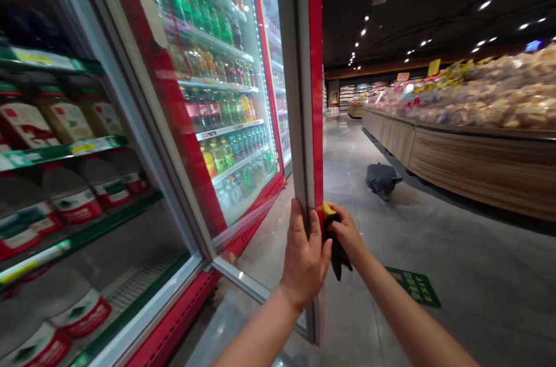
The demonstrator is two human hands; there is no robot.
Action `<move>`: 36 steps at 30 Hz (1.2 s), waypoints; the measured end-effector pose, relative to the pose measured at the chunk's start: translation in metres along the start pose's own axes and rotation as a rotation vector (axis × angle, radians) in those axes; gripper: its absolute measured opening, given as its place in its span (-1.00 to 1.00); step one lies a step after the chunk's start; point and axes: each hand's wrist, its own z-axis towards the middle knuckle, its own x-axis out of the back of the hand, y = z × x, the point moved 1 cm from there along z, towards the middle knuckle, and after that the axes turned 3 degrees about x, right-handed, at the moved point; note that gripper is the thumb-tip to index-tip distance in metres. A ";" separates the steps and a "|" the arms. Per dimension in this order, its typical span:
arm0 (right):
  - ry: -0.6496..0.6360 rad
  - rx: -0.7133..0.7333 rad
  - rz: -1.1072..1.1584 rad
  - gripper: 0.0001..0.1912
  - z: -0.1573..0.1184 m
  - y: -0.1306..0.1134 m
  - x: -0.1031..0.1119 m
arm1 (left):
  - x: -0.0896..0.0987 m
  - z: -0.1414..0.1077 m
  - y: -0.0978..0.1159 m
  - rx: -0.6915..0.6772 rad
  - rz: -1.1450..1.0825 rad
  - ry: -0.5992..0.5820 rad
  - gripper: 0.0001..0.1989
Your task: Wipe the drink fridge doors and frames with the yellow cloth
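Note:
A glass cooler door with a grey and red frame (315, 95) stands swung open in front of me. My left hand (305, 257) lies against the inner side of the door's edge, its fingers pointing up and slightly apart. On the outer side, my right hand (346, 234) has its fingers closed round a yellow and black cloth (333, 225), which touches the red frame and hangs down in dark ends. Left of the door, the open cooler holds bottles with red and white labels (78, 205) on shelves with green edges (82, 237).
Through the glass, another cooler shows rows of drinks (217, 66). On the floor (369, 309) at right are a dark grey bundle (382, 179) and a green exit sign (414, 286). A wood-panelled display (469, 164) piled with bagged goods (486, 95) runs along the right.

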 end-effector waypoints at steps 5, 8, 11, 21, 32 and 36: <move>-0.176 -0.139 0.171 -0.59 -0.025 -0.021 -0.015 | 0.045 -0.021 0.016 0.069 0.082 -0.022 -0.15; -0.210 -0.103 0.209 -0.59 -0.045 -0.025 -0.026 | 0.072 -0.031 0.017 0.090 0.100 -0.047 -0.15; -0.266 -0.089 0.171 -0.58 -0.062 -0.026 -0.037 | 0.094 -0.044 0.014 0.106 0.134 -0.033 -0.15; 0.052 0.957 -0.326 -0.36 -0.080 -0.136 -0.099 | 0.160 -0.064 -0.021 0.064 0.105 -0.028 -0.19; -0.114 1.240 -0.689 -0.33 -0.075 -0.233 -0.195 | 0.231 0.004 -0.078 -0.048 0.064 0.063 -0.21; -0.125 1.309 -0.692 -0.23 -0.042 -0.306 -0.242 | 0.262 0.022 -0.086 -0.012 0.013 0.123 -0.24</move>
